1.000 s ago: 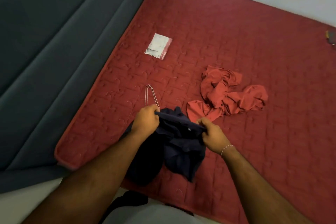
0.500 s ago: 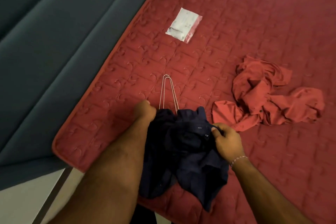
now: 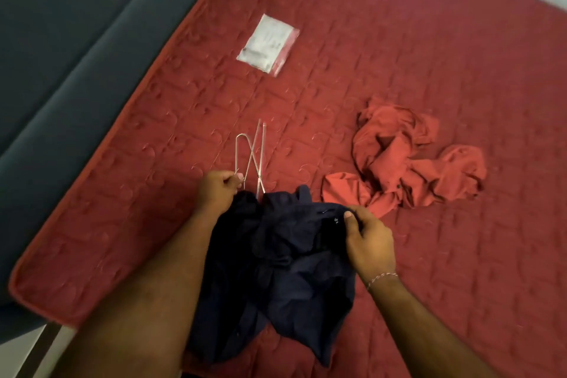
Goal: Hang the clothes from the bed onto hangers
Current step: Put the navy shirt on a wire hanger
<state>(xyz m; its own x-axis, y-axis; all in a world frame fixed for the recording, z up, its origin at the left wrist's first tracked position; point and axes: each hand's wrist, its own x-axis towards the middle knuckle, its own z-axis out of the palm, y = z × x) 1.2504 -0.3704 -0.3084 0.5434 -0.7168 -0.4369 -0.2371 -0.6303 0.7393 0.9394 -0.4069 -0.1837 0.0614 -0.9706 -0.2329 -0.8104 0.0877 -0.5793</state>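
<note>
Dark navy shirt (image 3: 285, 258) lies bunched at the near edge of the bed (image 3: 429, 70), partly draped over it toward me. Half a second ago only one narrow wire loop stuck out past the collar; now there are two, crossing each other, so I read this as two wire hangers (image 3: 256, 159) that have come apart, or one pulled clear of the other. That matters: I need a single hanger free to thread into this shirt.

My left hand (image 3: 218, 190) is curled, thumb and fingers pinching the wire near the collar. My right hand (image 3: 369, 242) pinches the shirt's top edge by the small buttons, keeping the neck area spread.

The hangers point away from me, hooks or loop ends up the bed, lower ends hidden under the cloth. Their long axis runs roughly near to far, the two tilted in a shallow X. The wire is thin and blurred, so I can't tell which end is the hook.

Beyond: a crumpled red shirt (image 3: 408, 159) to the right, untouched, just beside the navy one. Farther up, a small plastic packet (image 3: 267, 43).
</note>
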